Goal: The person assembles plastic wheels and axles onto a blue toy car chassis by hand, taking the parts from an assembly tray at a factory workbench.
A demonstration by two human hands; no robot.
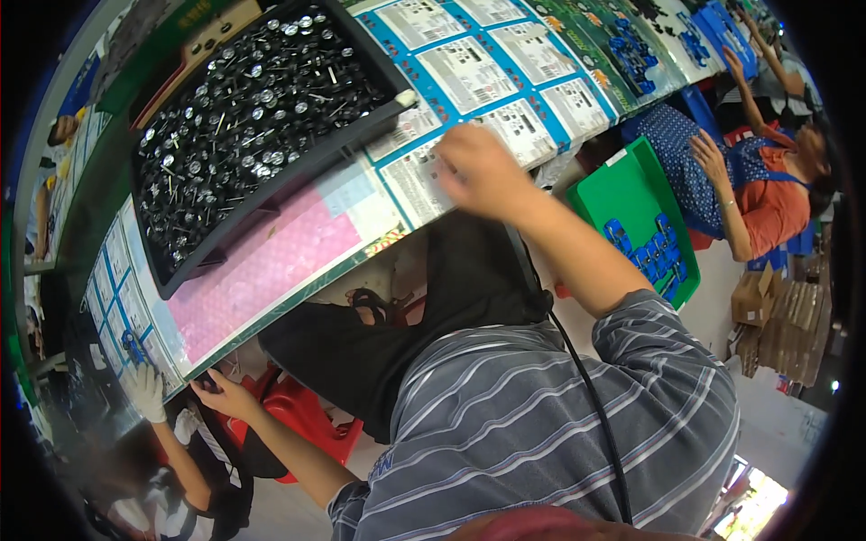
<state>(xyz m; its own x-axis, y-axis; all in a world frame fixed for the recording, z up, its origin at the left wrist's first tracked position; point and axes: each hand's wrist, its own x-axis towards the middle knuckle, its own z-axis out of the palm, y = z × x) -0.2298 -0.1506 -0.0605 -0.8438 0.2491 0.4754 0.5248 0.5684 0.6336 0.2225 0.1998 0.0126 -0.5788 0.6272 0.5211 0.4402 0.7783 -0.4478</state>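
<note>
Right arm: extended forward, bare forearm, striped sleeve at elbow.
Right hand (483,171): blurred; grip cannot be judged.
Left hand (221,394): lowered, fingers curled closed.

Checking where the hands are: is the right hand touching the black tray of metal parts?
Apart. The head view shows the right hand over the printed sheets, with bare sheet between it and the black tray.

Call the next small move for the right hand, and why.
Probably reach left to the black tray. The right hand lies blurred on the printed sheets at the bench edge with nothing visibly in it, while the small metal parts sit in that tray. The left hand is down below the bench, at something small and dark.
</note>
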